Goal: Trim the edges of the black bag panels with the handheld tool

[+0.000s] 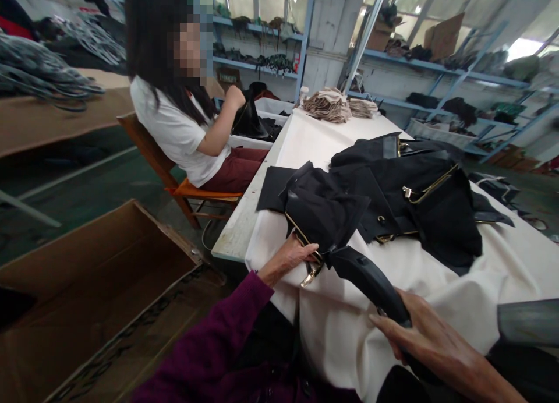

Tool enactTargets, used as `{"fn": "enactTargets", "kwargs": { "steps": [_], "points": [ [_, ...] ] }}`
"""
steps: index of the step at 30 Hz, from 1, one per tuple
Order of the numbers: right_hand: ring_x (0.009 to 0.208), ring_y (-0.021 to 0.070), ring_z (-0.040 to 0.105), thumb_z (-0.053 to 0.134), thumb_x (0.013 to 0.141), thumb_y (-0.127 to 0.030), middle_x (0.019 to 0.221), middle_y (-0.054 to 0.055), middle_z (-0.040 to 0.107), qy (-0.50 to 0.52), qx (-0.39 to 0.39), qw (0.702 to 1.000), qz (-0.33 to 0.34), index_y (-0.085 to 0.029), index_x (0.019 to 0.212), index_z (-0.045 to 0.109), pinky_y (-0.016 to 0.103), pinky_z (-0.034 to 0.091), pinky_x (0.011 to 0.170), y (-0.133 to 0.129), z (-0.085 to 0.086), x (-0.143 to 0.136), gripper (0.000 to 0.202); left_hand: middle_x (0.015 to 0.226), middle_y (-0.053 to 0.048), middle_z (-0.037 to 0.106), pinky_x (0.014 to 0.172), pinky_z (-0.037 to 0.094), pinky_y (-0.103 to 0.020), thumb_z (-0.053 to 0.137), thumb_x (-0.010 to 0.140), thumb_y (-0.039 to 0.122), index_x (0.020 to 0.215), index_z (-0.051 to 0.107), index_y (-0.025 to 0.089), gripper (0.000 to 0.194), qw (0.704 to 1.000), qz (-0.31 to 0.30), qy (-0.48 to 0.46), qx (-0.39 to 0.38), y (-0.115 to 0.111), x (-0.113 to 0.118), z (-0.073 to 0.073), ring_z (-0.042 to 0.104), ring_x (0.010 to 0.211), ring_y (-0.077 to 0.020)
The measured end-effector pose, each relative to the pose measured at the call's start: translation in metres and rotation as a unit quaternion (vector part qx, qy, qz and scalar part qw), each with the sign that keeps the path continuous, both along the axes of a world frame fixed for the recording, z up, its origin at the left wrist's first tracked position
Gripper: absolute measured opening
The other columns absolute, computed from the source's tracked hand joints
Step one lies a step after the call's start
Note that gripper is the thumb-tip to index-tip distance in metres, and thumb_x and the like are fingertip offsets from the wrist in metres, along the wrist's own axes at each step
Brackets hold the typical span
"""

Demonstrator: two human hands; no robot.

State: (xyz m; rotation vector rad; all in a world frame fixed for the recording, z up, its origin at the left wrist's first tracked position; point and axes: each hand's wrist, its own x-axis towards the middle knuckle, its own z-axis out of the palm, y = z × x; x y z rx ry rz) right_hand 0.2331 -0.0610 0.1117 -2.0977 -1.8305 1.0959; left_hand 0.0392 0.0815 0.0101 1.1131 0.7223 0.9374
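Now: L hand (292, 257) pinches black bag (325, 214) w/ gold trim; R hand (430, 342) clamped on curved black handle (371, 280).

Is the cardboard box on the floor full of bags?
No, the cardboard box lies open with nothing visible inside.

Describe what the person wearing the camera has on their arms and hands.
The left arm wears a dark purple knitted sleeve reaching the wrist. The left hand and right hand are bare, with no gloves, rings or watch visible. The right forearm shows no sleeve in view.
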Motion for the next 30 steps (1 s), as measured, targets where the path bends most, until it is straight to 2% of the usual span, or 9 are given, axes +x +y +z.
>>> {"fn": "enactTargets", "kwargs": {
  "steps": [4, 9, 12, 15, 19, 24, 27, 30],
  "points": [
    [0.050, 0.0155, 0.058, 0.050, 0.082, -0.040, 0.054, -0.005, 0.054, 0.002, -0.009, 1.000, -0.008, -0.021, 0.079, 0.045, 0.024, 0.046, 0.050, 0.007, -0.008, 0.000, 0.020, 0.100, -0.009, 0.067, 0.069, 0.057, -0.034, 0.064, 0.073, 0.020, 0.127, 0.043, 0.018, 0.058, 0.999, 0.000, 0.034, 0.035, 0.001, -0.002, 0.000, 0.065, 0.084, -0.0218],
    [0.047, 0.0153, 0.056, 0.051, 0.080, -0.038, 0.050, -0.004, 0.055, 0.013, 0.008, 1.000, -0.013, -0.021, 0.074, 0.047, 0.023, 0.044, 0.046, 0.024, -0.005, 0.006, 0.019, 0.092, -0.007, 0.068, 0.076, 0.055, -0.034, 0.065, 0.072, 0.019, 0.122, 0.047, 0.019, 0.053, 0.998, 0.007, 0.055, 0.044, 0.003, -0.004, -0.004, 0.065, 0.090, -0.0219],
    [0.045, 0.0147, 0.054, 0.049, 0.082, -0.045, 0.050, -0.002, 0.057, 0.010, 0.014, 0.999, -0.033, -0.020, 0.068, 0.047, 0.023, 0.042, 0.042, 0.027, 0.000, 0.018, 0.028, 0.091, -0.007, 0.068, 0.073, 0.056, -0.037, 0.067, 0.071, 0.020, 0.121, 0.047, 0.018, 0.054, 0.999, 0.003, 0.037, 0.012, 0.005, -0.002, -0.009, 0.066, 0.084, -0.0216],
    [0.044, 0.0146, 0.054, 0.047, 0.082, -0.050, 0.049, -0.001, 0.056, 0.009, 0.021, 0.999, -0.046, -0.020, 0.061, 0.046, 0.023, 0.042, 0.043, 0.021, 0.007, 0.029, 0.036, 0.100, -0.009, 0.065, 0.067, 0.057, -0.037, 0.065, 0.072, 0.018, 0.122, 0.045, 0.017, 0.054, 0.999, -0.011, 0.010, -0.043, 0.005, 0.000, -0.009, 0.066, 0.075, -0.0185],
    [0.045, 0.0148, 0.056, 0.049, 0.082, -0.049, 0.048, -0.001, 0.057, 0.003, 0.016, 1.000, -0.019, -0.021, 0.063, 0.046, 0.023, 0.043, 0.044, 0.011, 0.011, 0.028, 0.034, 0.102, -0.008, 0.064, 0.065, 0.058, -0.034, 0.067, 0.070, 0.016, 0.122, 0.045, 0.018, 0.056, 0.997, -0.001, 0.002, -0.073, 0.003, 0.001, -0.003, 0.066, 0.071, -0.0168],
    [0.046, 0.0142, 0.055, 0.051, 0.082, -0.040, 0.049, -0.004, 0.055, 0.029, -0.010, 1.000, -0.002, -0.021, 0.076, 0.046, 0.022, 0.042, 0.044, 0.015, -0.002, 0.013, 0.021, 0.093, -0.007, 0.066, 0.064, 0.057, -0.034, 0.072, 0.066, 0.021, 0.119, 0.048, 0.017, 0.058, 0.997, 0.001, -0.013, -0.078, 0.002, 0.000, -0.002, 0.066, 0.069, -0.0178],
    [0.045, 0.0141, 0.054, 0.051, 0.083, -0.038, 0.049, -0.004, 0.055, 0.047, 0.001, 0.999, 0.008, -0.020, 0.076, 0.046, 0.022, 0.042, 0.043, 0.023, -0.012, 0.009, 0.019, 0.091, -0.007, 0.067, 0.064, 0.057, -0.034, 0.073, 0.065, 0.024, 0.116, 0.051, 0.016, 0.057, 0.997, -0.014, -0.025, -0.075, 0.001, -0.001, -0.004, 0.066, 0.068, -0.0177],
    [0.044, 0.0147, 0.055, 0.048, 0.085, -0.043, 0.048, -0.003, 0.056, 0.057, 0.025, 0.998, 0.015, -0.022, 0.071, 0.043, 0.023, 0.043, 0.043, 0.030, -0.016, 0.009, 0.026, 0.093, -0.009, 0.067, 0.068, 0.056, -0.039, 0.072, 0.068, 0.029, 0.112, 0.054, 0.014, 0.050, 0.998, -0.019, -0.007, -0.059, 0.003, -0.003, -0.002, 0.066, 0.073, -0.0204]
  ]
}}
